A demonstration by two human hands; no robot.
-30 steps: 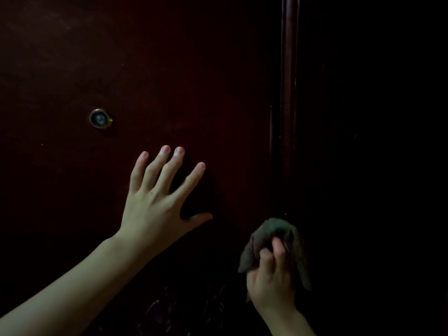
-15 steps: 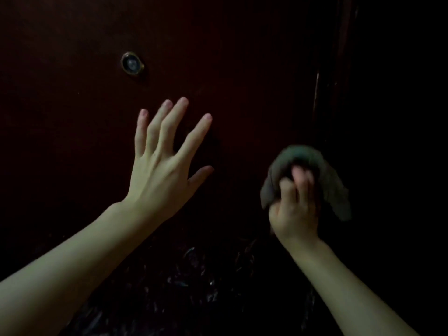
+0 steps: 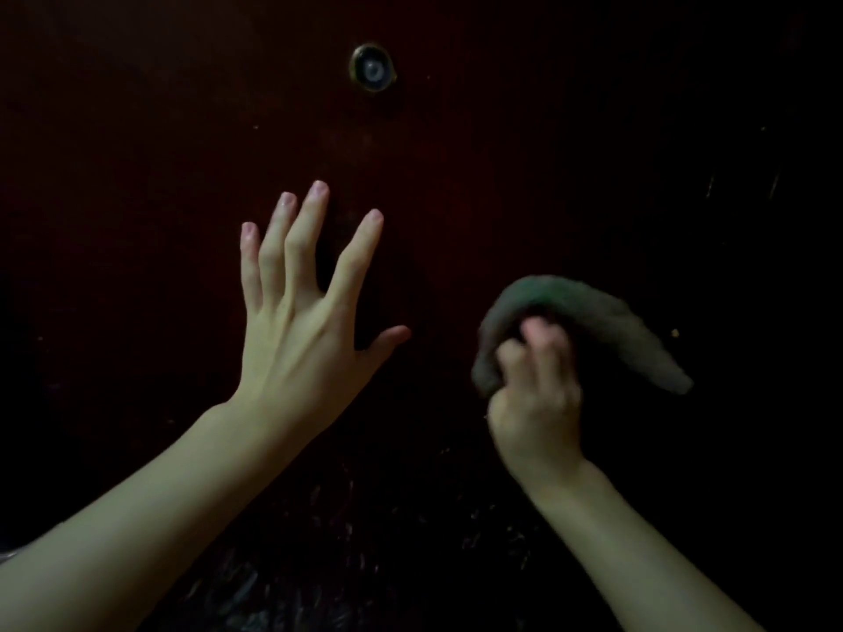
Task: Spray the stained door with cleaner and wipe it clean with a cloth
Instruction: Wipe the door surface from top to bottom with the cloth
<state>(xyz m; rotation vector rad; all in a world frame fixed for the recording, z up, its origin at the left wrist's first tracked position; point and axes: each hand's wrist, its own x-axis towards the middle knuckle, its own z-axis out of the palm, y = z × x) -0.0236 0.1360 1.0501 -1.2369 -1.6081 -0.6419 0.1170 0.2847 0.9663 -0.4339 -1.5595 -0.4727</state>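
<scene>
A dark red-brown door (image 3: 159, 130) fills the dim view. My left hand (image 3: 301, 321) is spread flat against it, fingers straight and pointing up. To its right my right hand (image 3: 533, 394) grips a bunched grey-green cloth (image 3: 602, 321), which arches over my fingers against the door and trails off to the right. Pale streaks and smears (image 3: 346, 517) show on the door's lower part below both hands. No spray bottle is in view.
A brass peephole (image 3: 372, 68) sits in the door above and between my hands. The right side of the view is almost black; a few faint specks (image 3: 771, 184) show there. The door's edge cannot be made out.
The view has shifted right, so the peephole now sits near top centre. My right hand with the cloth has moved up and left across the door. My left hand stays pressed flat.
</scene>
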